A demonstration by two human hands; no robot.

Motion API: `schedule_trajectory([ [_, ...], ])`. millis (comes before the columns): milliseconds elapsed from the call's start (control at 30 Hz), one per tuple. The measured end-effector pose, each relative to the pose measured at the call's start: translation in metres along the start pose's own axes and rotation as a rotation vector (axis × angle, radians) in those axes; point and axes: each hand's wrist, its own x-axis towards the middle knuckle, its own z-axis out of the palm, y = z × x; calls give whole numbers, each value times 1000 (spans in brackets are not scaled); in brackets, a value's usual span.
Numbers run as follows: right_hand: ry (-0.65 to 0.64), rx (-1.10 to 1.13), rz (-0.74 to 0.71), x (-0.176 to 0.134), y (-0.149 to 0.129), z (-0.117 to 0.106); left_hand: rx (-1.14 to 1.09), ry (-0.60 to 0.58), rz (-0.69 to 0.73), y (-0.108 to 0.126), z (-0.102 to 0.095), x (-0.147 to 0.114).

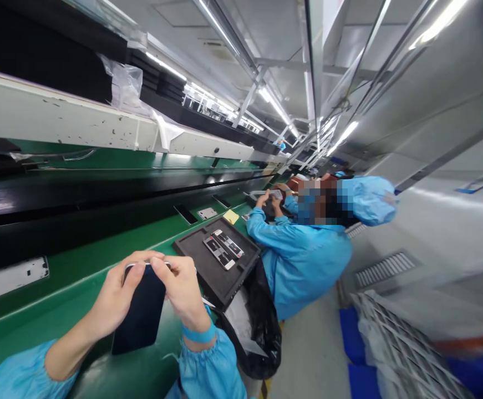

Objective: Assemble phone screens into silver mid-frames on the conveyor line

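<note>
Black phone, long axis running fore-and-aft.

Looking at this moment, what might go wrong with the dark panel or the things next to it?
The left hand and right hand hold the dark panel near its top edge, so it might slip or swing. Thumbs lie on its dark face and could leave smudges. The right hand also appears near the black tray; a bump might shift the two parts in it.
</note>
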Motion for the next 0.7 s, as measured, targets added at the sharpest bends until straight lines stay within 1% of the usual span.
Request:
schedule_trajectory([
  [67,55,15,-45,4,8,3,-2,70,0,0,-1,5],
  [133,51,13,-81,2,17,8,-91,158,-46,3,-8,12],
  [167,0,-5,-84,-2,22,9,-165,206,-78,6,-13,16],
  [233,-191,-58,-44,-12,30,12,-327,295,-124,12,-24,21],
  [300,-361,-94,23,-23,35,12,-438,312,-163,19,-33,25],
  [400,-483,-101,62,-31,35,6,-500,328,-264,32,-35,27],
  [500,-570,-111,51,-30,35,-2,-535,417,-329,42,-28,27],
  [567,-585,-105,80,-27,39,-5,-564,444,-321,43,-24,27],
  [633,-551,-69,128,-25,48,-3,-583,440,-289,37,-22,25],
  [700,-499,20,179,-25,60,4,-573,425,-223,29,-23,24],
])
